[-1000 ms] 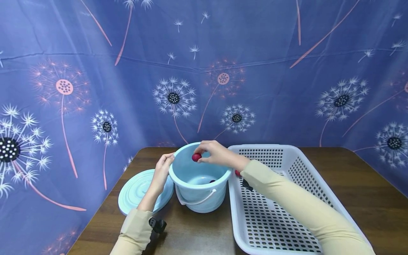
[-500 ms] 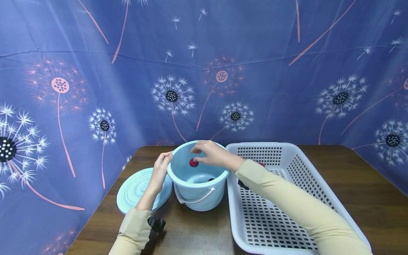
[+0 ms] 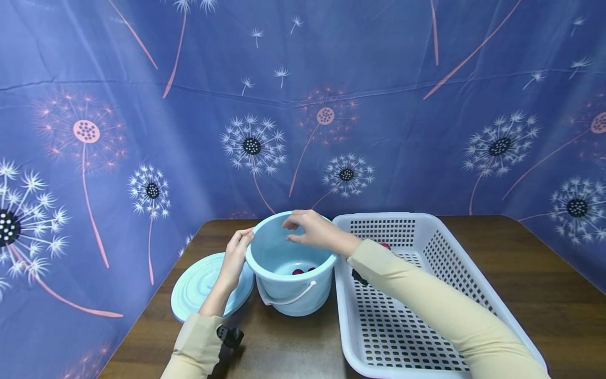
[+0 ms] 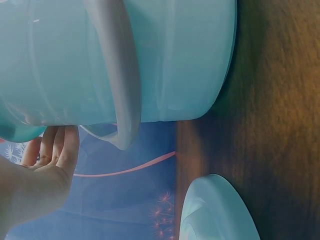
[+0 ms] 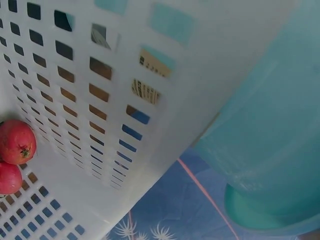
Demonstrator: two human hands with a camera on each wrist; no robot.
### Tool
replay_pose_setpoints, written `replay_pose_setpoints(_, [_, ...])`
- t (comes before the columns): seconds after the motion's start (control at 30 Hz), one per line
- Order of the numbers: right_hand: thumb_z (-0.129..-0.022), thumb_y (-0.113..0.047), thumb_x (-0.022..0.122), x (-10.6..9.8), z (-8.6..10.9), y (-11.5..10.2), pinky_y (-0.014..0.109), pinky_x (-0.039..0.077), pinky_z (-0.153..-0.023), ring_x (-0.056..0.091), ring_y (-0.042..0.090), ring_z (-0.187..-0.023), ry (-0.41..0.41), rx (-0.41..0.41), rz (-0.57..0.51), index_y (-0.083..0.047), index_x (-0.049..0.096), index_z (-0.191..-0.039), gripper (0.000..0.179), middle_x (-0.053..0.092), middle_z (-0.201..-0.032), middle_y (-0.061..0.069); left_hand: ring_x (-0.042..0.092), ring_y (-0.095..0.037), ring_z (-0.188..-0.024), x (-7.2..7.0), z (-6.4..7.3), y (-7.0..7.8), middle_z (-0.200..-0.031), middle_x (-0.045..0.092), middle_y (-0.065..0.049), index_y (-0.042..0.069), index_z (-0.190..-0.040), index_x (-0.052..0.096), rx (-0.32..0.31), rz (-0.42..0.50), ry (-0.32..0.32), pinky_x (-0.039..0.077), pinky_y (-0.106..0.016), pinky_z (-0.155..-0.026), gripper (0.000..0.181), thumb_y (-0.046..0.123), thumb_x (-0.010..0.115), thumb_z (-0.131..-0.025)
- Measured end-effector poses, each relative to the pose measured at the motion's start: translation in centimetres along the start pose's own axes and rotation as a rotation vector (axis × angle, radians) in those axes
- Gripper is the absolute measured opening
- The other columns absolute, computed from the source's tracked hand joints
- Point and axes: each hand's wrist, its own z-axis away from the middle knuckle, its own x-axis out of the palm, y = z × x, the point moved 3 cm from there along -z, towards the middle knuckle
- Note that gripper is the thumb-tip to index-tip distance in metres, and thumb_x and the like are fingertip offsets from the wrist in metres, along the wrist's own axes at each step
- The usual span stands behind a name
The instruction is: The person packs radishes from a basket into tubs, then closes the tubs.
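A light blue bucket [image 3: 290,292] stands upright on the table, its white handle [image 3: 290,301] hanging down the front. My left hand [image 3: 232,259] holds its left rim; in the left wrist view several fingers [image 4: 59,146] lie against the outside wall. Over the bucket's mouth, my right hand [image 3: 314,230] hangs with loosely bent fingers and nothing between them. Two small dark red fruits, one a red apple [image 3: 298,271], show low inside the bucket, partly hidden by the front rim. More red apples [image 5: 16,141] lie in the white perforated basket [image 5: 165,135].
The bucket's light blue lid [image 3: 199,284] lies on the wooden table [image 3: 293,347] to the left, partly behind my left forearm. To the right of the bucket, the large white basket [image 3: 347,326] stands close, my right sleeve [image 3: 426,295] crossing over it. A blue patterned cloth [image 3: 303,58] hangs behind.
My right hand let go of a red apple, which fell to the bucket's bottom beside another. Its fingers are now apart. The left hand stayed at the rim.
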Motion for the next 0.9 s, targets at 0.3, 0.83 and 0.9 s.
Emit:
replay_pose_setpoints(0.3, [-0.083, -0.017, 0.072, 0.27, -0.02, 0.23, 0.033, 0.051, -0.085, 0.062, 0.021, -0.096, -0.001, -0.013, -0.016, -0.003, 0.067, -0.108, 0.029, 0.065, -0.104, 0.012, 0.048, -0.026, -0.122, 0.0, -0.1, -0.1, -0.135, 0.049, -0.014, 0.0, -0.125, 0.047, 0.0, 0.014, -0.001, 0.039, -0.035, -0.096, 0.037, 0.026, 0.041, -0.099])
replay_pose_setpoints(0.83, [-0.084, -0.017, 0.07, -0.08, -0.09, 0.4, 0.033, 0.051, -0.086, 0.063, 0.023, -0.099, -0.03, 0.003, -0.013, -0.004, 0.067, -0.109, 0.028, 0.067, -0.107, 0.011, 0.048, -0.028, -0.122, 0.05, -0.18, -0.16, -0.134, 0.049, -0.016, -0.001, -0.123, 0.047, 0.017, 0.013, 0.004, 0.039, -0.039, -0.097, 0.036, 0.025, 0.041, -0.099])
replay_pose_setpoints(0.9, [-0.085, -0.017, 0.07, -0.32, 0.0, 0.46, 0.034, 0.05, -0.086, 0.063, 0.025, -0.099, -0.021, 0.007, -0.031, -0.003, 0.067, -0.109, 0.029, 0.067, -0.106, 0.012, 0.048, -0.028, -0.121, 0.09, -0.1, -0.16, -0.134, 0.05, -0.016, -0.001, -0.124, 0.047, 0.018, 0.011, 0.004, 0.039, -0.038, -0.097, 0.037, 0.025, 0.041, -0.099])
